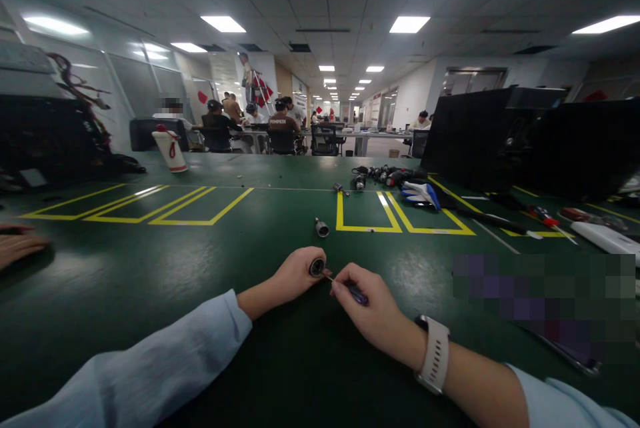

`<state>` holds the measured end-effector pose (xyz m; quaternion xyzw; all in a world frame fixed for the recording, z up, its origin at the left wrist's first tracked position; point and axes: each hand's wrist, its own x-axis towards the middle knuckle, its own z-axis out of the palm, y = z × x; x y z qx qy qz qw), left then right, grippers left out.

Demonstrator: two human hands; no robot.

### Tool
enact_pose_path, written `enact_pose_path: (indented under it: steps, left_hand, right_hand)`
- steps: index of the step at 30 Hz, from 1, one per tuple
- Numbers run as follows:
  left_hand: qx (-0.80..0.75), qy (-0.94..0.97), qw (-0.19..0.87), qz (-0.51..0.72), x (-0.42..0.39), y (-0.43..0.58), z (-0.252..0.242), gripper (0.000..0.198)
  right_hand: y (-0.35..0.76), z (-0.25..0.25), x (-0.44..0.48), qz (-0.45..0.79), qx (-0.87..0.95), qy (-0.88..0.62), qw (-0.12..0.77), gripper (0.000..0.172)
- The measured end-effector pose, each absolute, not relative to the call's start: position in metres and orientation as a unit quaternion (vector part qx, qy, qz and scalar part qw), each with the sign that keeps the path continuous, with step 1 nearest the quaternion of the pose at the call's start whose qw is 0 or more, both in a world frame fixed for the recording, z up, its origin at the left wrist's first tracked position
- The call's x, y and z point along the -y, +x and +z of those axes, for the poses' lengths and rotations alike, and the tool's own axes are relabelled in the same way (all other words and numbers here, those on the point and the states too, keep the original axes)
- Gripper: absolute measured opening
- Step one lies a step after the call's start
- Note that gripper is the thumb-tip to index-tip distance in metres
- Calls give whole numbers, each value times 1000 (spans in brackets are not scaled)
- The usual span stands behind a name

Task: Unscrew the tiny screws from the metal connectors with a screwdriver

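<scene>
My left hand is closed around a small cylindrical part, whose dark round end with a metal rim faces me. My right hand pinches a small screwdriver with a bluish-purple handle. Its thin shaft points left to the edge of the cylindrical part; whether the tip touches it I cannot tell. Just beyond my hands, a similar grey metal cylindrical part with a narrow stem lies on the green table.
Farther back lie a small metal piece, a pile of dark parts and a blue-and-white glove. A white cup stands back left. Another person's hand rests at the left. A red-handled screwdriver and black monitors are right.
</scene>
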<state>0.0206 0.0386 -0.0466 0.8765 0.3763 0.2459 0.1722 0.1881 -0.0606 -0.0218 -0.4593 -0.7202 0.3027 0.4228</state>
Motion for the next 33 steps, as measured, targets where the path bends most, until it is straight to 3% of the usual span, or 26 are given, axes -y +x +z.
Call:
enact_pose_path:
  steps: [3, 8, 12, 16, 23, 33]
  left_hand:
    - [-383, 870, 164, 263, -37, 22, -46, 18]
    - [-382, 859, 184, 286, -37, 21, -47, 16]
    - [-379, 852, 203, 297, -39, 20, -49, 14]
    - [-381, 849, 204, 305, -41, 21, -50, 17]
    - [-407, 860, 144, 274, -38, 21, -47, 14]
    - [-386, 832, 245, 316, -42, 20, -50, 19]
  right_hand:
    - [187, -25, 59, 339, 695, -460, 436, 14]
    - [187, -28, 51, 542, 513, -402, 531, 14]
    - [188, -29, 45, 641, 382, -369, 554, 14]
    - [189, -29, 44, 654, 348, -366, 563, 17]
    - [184, -28, 53, 558, 472, -404, 550, 19]
    - [187, -35, 42, 693, 306, -342, 556, 13]
